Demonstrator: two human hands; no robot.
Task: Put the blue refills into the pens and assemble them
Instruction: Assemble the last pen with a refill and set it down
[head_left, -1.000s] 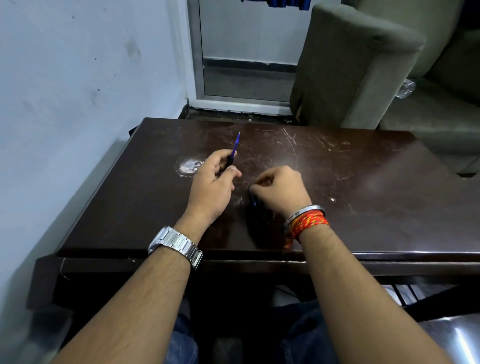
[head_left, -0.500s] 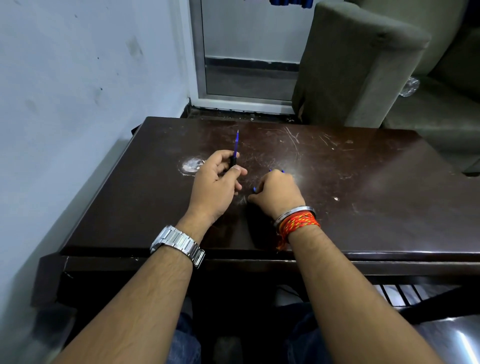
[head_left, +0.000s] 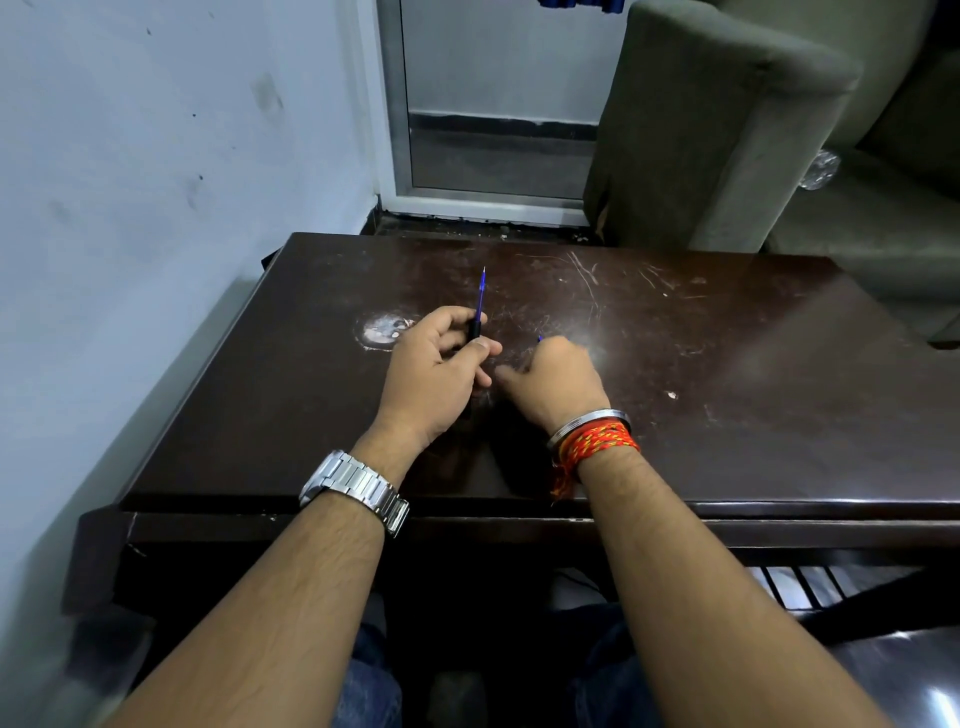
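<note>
My left hand (head_left: 434, 369) is closed around a black pen barrel (head_left: 474, 329), held nearly upright over the dark table (head_left: 727, 374). A thin blue refill (head_left: 481, 293) sticks out of the barrel's top, its tip pointing away from me. Just to the right, my right hand (head_left: 553, 379) rests knuckles-up on the table with its fingers curled down. A tiny blue end of something (head_left: 540, 338) shows above its knuckles; the rest is hidden under the hand, so I cannot tell what it holds.
A round whitish worn patch (head_left: 383, 329) marks the tabletop left of my left hand. A wall runs along the table's left side. A grey sofa (head_left: 727, 119) stands behind the table's far right edge, and a doorway (head_left: 498, 104) lies straight ahead.
My right hand has slid up and left toward the left hand, its fingers curling tighter over the small blue piece. My left hand keeps the barrel and refill nearly where they were.
</note>
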